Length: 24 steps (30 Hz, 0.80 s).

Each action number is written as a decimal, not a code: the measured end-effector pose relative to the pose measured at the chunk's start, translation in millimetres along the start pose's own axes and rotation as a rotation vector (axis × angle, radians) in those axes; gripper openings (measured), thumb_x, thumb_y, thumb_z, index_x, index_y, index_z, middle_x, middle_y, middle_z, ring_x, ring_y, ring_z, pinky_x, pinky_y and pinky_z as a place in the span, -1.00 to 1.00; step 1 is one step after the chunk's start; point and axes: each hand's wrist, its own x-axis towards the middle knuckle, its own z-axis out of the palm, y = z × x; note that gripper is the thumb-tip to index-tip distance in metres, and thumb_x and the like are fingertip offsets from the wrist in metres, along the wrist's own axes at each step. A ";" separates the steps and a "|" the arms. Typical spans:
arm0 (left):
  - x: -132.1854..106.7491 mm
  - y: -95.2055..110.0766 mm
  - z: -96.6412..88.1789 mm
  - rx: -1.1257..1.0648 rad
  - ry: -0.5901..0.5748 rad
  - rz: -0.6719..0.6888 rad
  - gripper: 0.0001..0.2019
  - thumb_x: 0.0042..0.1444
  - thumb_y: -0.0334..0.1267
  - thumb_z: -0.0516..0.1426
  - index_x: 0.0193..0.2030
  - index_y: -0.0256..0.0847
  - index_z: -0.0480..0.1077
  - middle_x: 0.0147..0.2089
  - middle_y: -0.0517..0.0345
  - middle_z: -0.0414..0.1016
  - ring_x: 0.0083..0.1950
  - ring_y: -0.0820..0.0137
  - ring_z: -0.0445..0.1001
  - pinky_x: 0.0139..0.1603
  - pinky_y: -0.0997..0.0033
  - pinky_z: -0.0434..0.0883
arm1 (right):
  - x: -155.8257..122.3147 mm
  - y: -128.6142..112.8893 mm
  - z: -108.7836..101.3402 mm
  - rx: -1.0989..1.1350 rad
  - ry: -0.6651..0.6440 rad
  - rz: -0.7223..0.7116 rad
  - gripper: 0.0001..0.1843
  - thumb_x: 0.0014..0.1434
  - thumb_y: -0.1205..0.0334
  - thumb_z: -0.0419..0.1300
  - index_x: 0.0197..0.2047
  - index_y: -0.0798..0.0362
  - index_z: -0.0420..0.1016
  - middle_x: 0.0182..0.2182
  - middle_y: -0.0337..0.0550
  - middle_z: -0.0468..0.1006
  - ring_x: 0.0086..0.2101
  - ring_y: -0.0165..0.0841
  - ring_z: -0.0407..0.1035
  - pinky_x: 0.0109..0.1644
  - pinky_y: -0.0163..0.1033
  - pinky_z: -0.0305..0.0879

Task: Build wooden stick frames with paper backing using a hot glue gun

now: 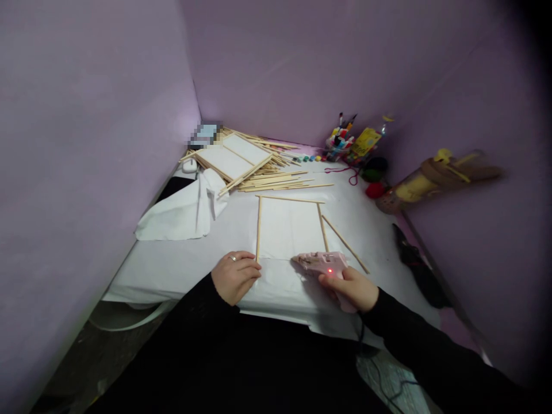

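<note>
My right hand (354, 289) is wrapped round the grip of a pink hot glue gun (321, 262), which has a red light glowing on its side. The gun's nozzle points left, at the lower edge of a white sheet (290, 230). Thin wooden sticks lie along three sides of this sheet: a left stick (259, 227), a top stick (291, 199) and a right stick (322, 225). My left hand (236, 278), with a ring on one finger, lies open with its fingertips at the sheet's lower left corner, by the end of the left stick.
A loose stick (345, 243) lies slanted at the right. Behind are a stick-framed white panel (235, 155) and a pile of sticks (276, 183). Crumpled white cloth (185, 213) is at left. Paint pots, a pen holder (338, 144) and red yarn (374, 190) stand near the walls.
</note>
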 end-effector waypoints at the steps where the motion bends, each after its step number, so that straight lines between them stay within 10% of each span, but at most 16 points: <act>1: 0.0 0.1 -0.1 0.001 -0.004 -0.005 -0.91 0.12 -0.37 0.11 -0.29 -0.16 0.44 -0.20 0.16 0.56 -0.03 0.30 0.43 -0.05 0.19 0.39 | -0.9 -0.7 -0.2 0.001 -0.002 -0.003 -0.63 -0.01 -0.08 0.17 -0.41 0.11 0.42 -0.72 -0.27 0.29 -0.67 -0.46 0.13 -0.60 -0.31 0.03; 16: 0.8 0.6 -0.1 -0.013 -0.002 -0.003 -0.91 0.11 -0.39 0.11 -0.28 -0.17 0.43 -0.20 0.16 0.56 -0.04 0.29 0.43 -0.06 0.18 0.40 | -8.9 1.5 -8.0 0.010 0.009 0.032 -0.51 0.02 -0.07 0.17 -0.10 0.12 0.47 -0.74 -0.29 0.28 -0.69 -0.44 0.12 -0.62 -0.31 0.00; 24: 4.1 2.8 -3.6 0.002 -0.011 0.001 -0.91 0.12 -0.38 0.10 -0.29 -0.17 0.44 -0.21 0.14 0.57 -0.05 0.29 0.44 -0.08 0.17 0.42 | -7.3 18.4 -11.2 0.029 0.053 0.070 -0.57 -0.01 -0.15 0.15 -0.46 0.10 0.44 -0.73 -0.26 0.29 -0.68 -0.45 0.14 -0.61 -0.31 0.02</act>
